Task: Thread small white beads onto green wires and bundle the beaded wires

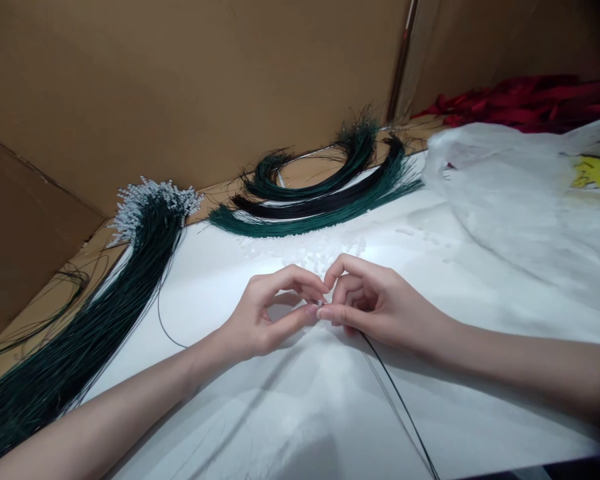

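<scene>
My left hand (273, 310) and my right hand (373, 303) meet over the white tabletop, fingertips almost touching. Between them a small white bead (320, 304) shows, pinched by the left thumb and fingers. A thin dark wire (400, 397) comes out from under my right hand and runs down to the front edge. That hand's thumb and fingers close around the wire's tip beside the bead, where the fingers partly hide it. Just behind the hands lie loose white beads (310, 257) in a scattered patch.
At left stretches a long bundle of dark green wires (105, 307) topped with white beads (153, 200). Curved bundles of bare green and black wire (315, 210) lie at the back by a cardboard wall (190, 80). A clear plastic bag (525, 207) and red fabric (525, 100) are at right.
</scene>
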The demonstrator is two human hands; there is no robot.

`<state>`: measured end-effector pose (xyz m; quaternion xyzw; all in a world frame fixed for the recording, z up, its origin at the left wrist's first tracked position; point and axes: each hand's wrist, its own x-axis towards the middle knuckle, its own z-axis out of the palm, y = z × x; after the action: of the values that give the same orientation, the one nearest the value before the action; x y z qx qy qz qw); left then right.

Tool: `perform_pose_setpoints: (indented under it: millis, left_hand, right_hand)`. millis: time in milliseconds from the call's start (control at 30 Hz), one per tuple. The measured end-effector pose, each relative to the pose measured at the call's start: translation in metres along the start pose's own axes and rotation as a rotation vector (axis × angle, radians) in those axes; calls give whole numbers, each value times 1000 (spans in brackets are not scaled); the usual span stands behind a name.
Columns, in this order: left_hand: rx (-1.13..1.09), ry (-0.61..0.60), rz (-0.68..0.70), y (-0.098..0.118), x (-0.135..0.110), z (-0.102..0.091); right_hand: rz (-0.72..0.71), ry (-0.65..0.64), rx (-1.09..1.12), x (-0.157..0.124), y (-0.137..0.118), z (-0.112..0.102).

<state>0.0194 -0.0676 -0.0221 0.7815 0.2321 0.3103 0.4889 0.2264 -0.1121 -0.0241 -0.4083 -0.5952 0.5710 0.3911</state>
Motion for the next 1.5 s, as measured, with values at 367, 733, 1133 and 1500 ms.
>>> perform_pose_setpoints:
  millis: [367, 733, 1133, 1500]
  left_hand:
    - [15, 52, 9, -3, 2, -2]
    - [-81, 48, 14, -4, 3, -1]
    - [-208, 59, -105, -7, 6, -4]
    - [-38, -51, -113, 1, 7, -2]
  right_hand:
    - [-24, 1, -55, 2, -2, 1]
    - [-48, -1, -111, 0, -2, 1]
    - [8, 4, -14, 1, -3, 2]
    - [-26, 28, 94, 2, -7, 2]
